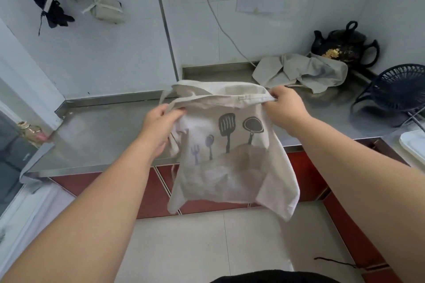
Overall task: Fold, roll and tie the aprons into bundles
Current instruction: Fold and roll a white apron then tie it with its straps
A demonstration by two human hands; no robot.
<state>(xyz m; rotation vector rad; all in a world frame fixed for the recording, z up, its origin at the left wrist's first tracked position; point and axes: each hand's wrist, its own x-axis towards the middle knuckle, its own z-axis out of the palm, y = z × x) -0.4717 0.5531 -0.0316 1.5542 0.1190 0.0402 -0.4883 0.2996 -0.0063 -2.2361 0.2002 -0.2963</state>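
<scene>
A beige apron [230, 163] printed with grey kitchen utensils hangs in the air in front of the steel counter [103, 135]. My left hand [158, 128] grips its upper left edge and a strap. My right hand [284, 108] pinches the top hem at the upper right corner. The lower part of the cloth droops below counter height. A second beige apron [301, 71] lies crumpled at the back right of the counter. A tied beige bundle [107, 8] hangs on the wall at upper left, next to a dark bundle [55, 12].
A black teapot [345, 46] stands behind the crumpled apron. A dark wire basket [395, 89] sits at the right end of the counter. A white cable [220, 25] runs down from a wall socket. A small glass bottle [30, 132] stands at far left.
</scene>
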